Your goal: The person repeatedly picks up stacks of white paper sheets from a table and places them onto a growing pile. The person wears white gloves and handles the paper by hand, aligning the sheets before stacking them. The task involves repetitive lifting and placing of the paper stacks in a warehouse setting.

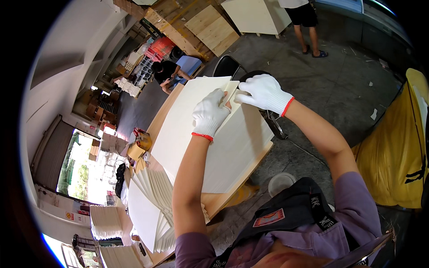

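A large white sheet (183,120) lies across a stack of pale sheets (223,165) on a wooden-topped table (214,202). Both my hands wear white knit gloves with red cuffs. My left hand (210,111) is closed at the sheet's right edge, its bare fingertips showing past the glove. Just right of it, my right hand (267,94) pinches the far corner of the same sheet between thumb and fingers. Whether one layer or more is between my fingers cannot be made out.
Fanned white sheets (152,196) lie by my left forearm. Beyond the table stand a black chair (228,67) and a wheel. A yellow sack (393,152) is at right, a round pale container (281,184) near my apron. One person (170,73) sits far off; another (306,22) stands.
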Motion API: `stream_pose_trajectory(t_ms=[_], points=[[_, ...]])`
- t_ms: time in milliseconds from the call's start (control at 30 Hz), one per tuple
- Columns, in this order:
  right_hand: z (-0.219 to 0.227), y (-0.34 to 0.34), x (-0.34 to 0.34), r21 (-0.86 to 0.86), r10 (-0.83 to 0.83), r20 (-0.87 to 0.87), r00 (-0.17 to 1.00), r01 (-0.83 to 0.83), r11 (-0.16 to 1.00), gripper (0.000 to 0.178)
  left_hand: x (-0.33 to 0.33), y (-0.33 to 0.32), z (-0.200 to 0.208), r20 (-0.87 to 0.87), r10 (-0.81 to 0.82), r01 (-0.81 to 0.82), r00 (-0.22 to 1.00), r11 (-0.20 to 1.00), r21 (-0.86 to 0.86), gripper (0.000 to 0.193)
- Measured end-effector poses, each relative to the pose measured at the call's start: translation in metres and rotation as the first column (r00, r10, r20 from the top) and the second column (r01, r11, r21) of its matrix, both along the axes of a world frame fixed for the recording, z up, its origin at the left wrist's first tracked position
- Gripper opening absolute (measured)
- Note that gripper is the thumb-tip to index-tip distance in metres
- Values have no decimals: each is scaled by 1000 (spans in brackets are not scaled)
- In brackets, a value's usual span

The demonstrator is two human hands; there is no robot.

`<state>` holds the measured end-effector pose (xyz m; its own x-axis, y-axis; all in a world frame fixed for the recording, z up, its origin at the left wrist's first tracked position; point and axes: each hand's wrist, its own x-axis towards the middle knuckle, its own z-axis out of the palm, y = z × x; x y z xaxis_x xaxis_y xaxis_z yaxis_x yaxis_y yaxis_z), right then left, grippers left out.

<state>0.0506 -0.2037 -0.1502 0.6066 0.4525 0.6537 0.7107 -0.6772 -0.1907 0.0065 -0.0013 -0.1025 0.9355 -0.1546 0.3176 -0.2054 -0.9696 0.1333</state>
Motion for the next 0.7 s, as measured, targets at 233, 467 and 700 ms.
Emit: stream_pose_trajectory(t_ms=[233, 467, 700], points=[[-1, 15, 10, 339, 207, -227, 952, -122, 933, 41, -11, -1, 8, -25, -64, 62, 998, 997, -54, 38], [0, 24, -4, 537, 247, -502, 829, 75, 840, 51, -17, 13, -2, -101, -199, 143, 975, 904, -403, 36], [-6, 26, -5, 535, 231, -464, 855, 63, 842, 50, -29, -2, 14, -262, -134, -14, 956, 868, -496, 37]])
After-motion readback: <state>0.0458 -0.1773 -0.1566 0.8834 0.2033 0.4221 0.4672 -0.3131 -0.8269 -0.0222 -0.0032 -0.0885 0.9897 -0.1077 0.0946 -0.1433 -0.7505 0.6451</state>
